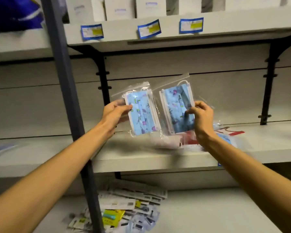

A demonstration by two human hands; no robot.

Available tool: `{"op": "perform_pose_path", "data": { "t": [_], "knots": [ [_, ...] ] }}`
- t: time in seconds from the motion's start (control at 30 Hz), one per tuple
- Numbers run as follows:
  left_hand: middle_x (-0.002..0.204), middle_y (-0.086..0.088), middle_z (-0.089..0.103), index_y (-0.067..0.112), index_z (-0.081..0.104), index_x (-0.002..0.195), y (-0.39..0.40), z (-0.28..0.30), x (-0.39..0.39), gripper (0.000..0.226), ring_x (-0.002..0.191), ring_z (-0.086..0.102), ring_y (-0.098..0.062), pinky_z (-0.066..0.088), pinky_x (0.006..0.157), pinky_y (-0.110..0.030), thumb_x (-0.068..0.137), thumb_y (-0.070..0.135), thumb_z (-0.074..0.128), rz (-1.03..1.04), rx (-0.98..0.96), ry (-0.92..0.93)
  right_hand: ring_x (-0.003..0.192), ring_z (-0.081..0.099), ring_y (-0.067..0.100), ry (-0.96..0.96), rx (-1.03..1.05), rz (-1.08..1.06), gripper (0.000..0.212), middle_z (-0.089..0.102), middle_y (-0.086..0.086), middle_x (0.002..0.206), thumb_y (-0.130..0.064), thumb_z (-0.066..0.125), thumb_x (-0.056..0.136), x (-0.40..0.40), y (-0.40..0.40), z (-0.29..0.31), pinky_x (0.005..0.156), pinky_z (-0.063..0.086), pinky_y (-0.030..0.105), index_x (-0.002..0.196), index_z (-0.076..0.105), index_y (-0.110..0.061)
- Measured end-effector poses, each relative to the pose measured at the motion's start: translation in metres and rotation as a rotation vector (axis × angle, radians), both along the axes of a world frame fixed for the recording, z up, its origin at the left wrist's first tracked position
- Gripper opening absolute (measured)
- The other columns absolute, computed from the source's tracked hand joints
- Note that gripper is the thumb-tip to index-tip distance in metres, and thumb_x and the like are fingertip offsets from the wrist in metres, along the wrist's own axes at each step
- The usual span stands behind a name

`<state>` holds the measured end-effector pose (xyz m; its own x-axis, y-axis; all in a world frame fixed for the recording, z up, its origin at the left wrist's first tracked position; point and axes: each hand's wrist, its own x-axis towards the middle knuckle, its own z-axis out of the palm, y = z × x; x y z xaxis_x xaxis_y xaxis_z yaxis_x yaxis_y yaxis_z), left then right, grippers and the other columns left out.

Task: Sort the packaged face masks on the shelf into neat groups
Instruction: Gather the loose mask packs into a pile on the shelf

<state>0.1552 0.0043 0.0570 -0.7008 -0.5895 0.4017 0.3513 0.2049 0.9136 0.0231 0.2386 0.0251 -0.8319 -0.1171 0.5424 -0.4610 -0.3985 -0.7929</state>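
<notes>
I hold two clear zip bags of blue patterned face masks upright, side by side, above the middle grey shelf (141, 158). My left hand (115, 113) grips the left bag (141, 113) at its left edge, thumb on the front. My right hand (201, 115) pinches the right bag (177, 108) at its right edge. Below the bags, more packaged masks lie on the shelf: a pink-white pack (166, 140), a red pack (191, 137) and a blue pack (225, 137) partly hidden behind my right wrist.
A dark metal upright post (65, 98) crosses in front of my left forearm. Black brackets (102, 78) carry the upper shelf, which has blue price labels (149, 28) and white boxes. Several small packets (124, 211) lie piled on the bottom shelf.
</notes>
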Motion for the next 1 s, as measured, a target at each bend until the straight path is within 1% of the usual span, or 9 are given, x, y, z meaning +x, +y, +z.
{"op": "perform_pose_path", "data": {
  "t": [0.1,0.2,0.37,0.47,0.63,0.73,0.83,0.93,1.0],
  "knots": [
    [0.097,-0.006,0.079,0.013,0.072,0.101,-0.018,-0.010,0.062,0.012,0.089,0.075,-0.021,0.061,0.073,-0.032,0.089,0.010,0.074,0.031,-0.078,-0.046,0.080,0.060,0.030,0.000,0.033,0.098,0.013,0.056,0.013,0.078,-0.002,0.055,0.068,0.057,-0.029,-0.003,0.065,0.043,0.039,0.068,0.050,-0.014],
    [0.088,-0.002,0.078,0.014,0.074,0.096,-0.043,-0.020,0.120,0.010,0.081,0.071,-0.014,0.058,0.072,-0.023,0.087,0.010,0.076,0.068,-0.170,-0.091,0.086,0.064,0.028,0.037,0.070,0.142,0.011,0.060,0.006,0.078,-0.010,0.055,0.061,0.109,-0.064,-0.011,0.063,0.045,0.037,0.070,0.051,-0.017],
    [0.085,-0.001,0.076,0.016,0.072,0.091,-0.100,-0.039,0.197,0.009,0.078,0.072,-0.013,0.060,0.071,-0.032,0.086,0.010,0.077,0.167,-0.148,-0.170,0.093,0.071,0.025,0.069,0.167,0.220,0.009,0.071,0.008,0.092,-0.017,0.057,0.072,0.174,-0.138,-0.035,0.062,0.054,0.043,0.080,0.056,-0.019],
    [0.083,-0.002,0.075,0.015,0.070,0.090,-0.140,-0.052,0.235,0.009,0.076,0.072,-0.015,0.060,0.067,-0.029,0.086,0.011,0.077,0.271,-0.085,-0.206,0.092,0.071,0.025,0.068,0.226,0.292,0.011,0.072,0.006,0.094,-0.006,0.059,0.089,0.203,-0.195,-0.051,0.069,0.059,0.047,0.090,0.058,-0.018],
    [0.090,-0.008,0.073,0.008,0.071,0.097,-0.221,-0.067,0.279,0.010,0.083,0.068,-0.019,0.056,0.074,-0.032,0.087,0.012,0.074,0.430,0.118,-0.220,0.080,0.073,0.006,0.103,0.277,0.417,0.017,0.072,-0.004,0.093,-0.003,0.063,0.091,0.239,-0.291,-0.074,0.058,0.054,0.020,0.095,0.057,-0.019],
    [0.094,-0.003,0.072,0.013,0.070,0.094,-0.272,-0.074,0.295,0.004,0.084,0.067,-0.017,0.059,0.069,-0.031,0.091,0.014,0.069,0.492,0.271,-0.207,0.093,0.073,0.014,0.103,0.345,0.445,0.016,0.071,0.002,0.105,-0.007,0.062,0.093,0.245,-0.349,-0.083,0.070,0.062,0.036,0.103,0.056,-0.019],
    [0.100,-0.007,0.069,0.013,0.068,0.096,-0.325,-0.080,0.306,0.006,0.092,0.065,-0.022,0.057,0.095,-0.043,0.091,0.012,0.065,0.541,0.395,-0.204,0.091,0.071,0.017,0.094,0.383,0.419,0.016,0.071,0.004,0.104,-0.010,0.062,0.091,0.247,-0.409,-0.082,0.075,0.063,0.042,0.104,0.056,-0.016],
    [0.084,-0.006,0.061,0.010,0.065,0.088,-0.373,-0.077,0.308,0.006,0.074,0.061,-0.019,0.058,0.077,-0.038,0.092,0.010,0.061,0.562,0.466,-0.218,0.091,0.071,0.021,0.082,0.435,0.428,0.018,0.070,0.000,0.099,-0.012,0.064,0.088,0.248,-0.464,-0.077,0.077,0.061,0.046,0.104,0.056,-0.016],
    [0.078,-0.004,0.059,0.010,0.063,0.087,-0.402,-0.075,0.304,0.008,0.067,0.059,-0.016,0.057,0.076,-0.037,0.093,0.009,0.060,0.564,0.480,-0.219,0.090,0.070,0.024,0.070,0.483,0.454,0.020,0.070,0.003,0.098,-0.011,0.065,0.086,0.244,-0.497,-0.074,0.077,0.060,0.047,0.104,0.056,-0.013]
  ]
}}
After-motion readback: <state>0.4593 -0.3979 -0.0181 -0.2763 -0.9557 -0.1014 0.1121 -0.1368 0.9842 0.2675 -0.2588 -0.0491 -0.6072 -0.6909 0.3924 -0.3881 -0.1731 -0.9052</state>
